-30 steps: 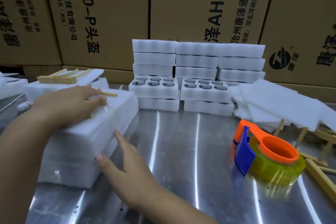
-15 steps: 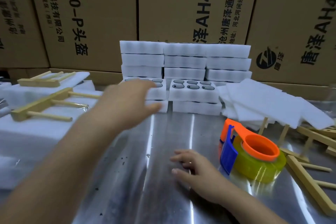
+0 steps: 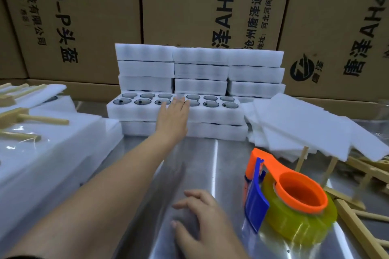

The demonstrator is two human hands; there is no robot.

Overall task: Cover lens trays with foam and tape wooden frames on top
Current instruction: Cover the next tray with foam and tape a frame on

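Observation:
Two white foam lens trays (image 3: 134, 109) with round dark lenses sit side by side at the middle back, on more foam blocks. My left hand (image 3: 173, 115) stretches out flat to them, its fingertips at the gap between the two trays. My right hand (image 3: 197, 216) rests open on the metal table (image 3: 193, 166), left of the orange and blue tape dispenser (image 3: 290, 202) with its yellow roll. A stack of flat foam sheets (image 3: 305, 124) lies at the right over wooden frames (image 3: 357, 223). A taped foam pack with a wooden frame (image 3: 31, 120) on top lies at the left.
Stacked foam trays (image 3: 200, 69) form a low wall behind the open trays. Cardboard boxes (image 3: 189, 6) close off the back. Another framed pack (image 3: 31, 92) sits at the far left.
My left hand has left the taped pack at the left and reached forward to the open lens trays. My right hand has moved from the pack's side to the table beside the tape dispenser.

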